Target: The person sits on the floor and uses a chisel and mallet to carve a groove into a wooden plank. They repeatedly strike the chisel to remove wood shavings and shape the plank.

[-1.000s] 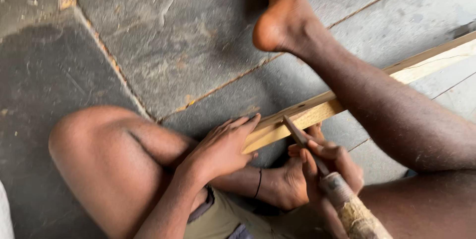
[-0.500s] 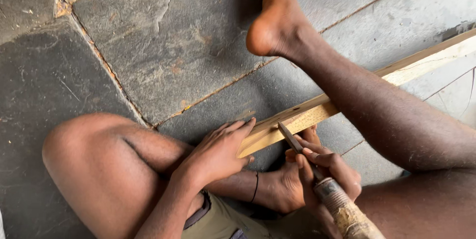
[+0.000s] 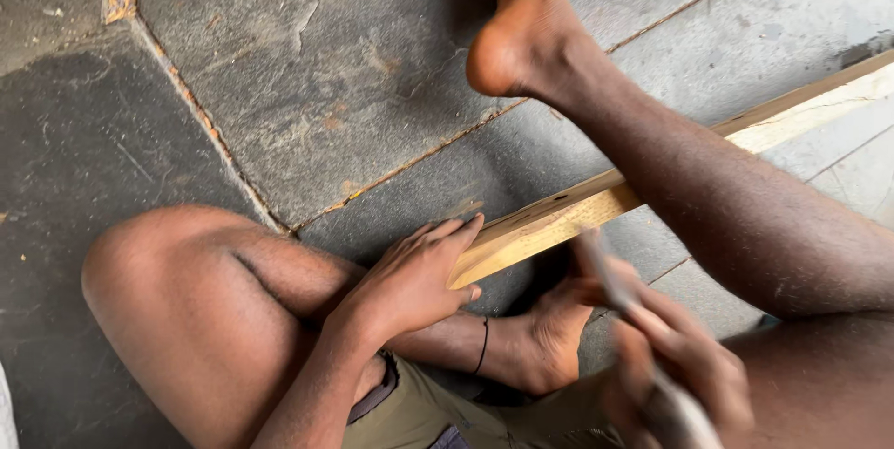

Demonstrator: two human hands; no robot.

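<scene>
Under me the floor (image 3: 326, 67) is dark grey stone slabs, scuffed and cracked, with rusty orange joints (image 3: 200, 123) running from eleven o'clock down toward the centre. A paler slab (image 3: 819, 2) lies at two o'clock. A thin dark band (image 3: 482, 346) circles my ankle near six o'clock, and my olive shorts (image 3: 424, 412) show at the bottom edge.

Pale wooden strip (image 3: 559, 219), long and narrow, slanting across grey stone floor, blurred tool (image 3: 619, 295) above it
</scene>
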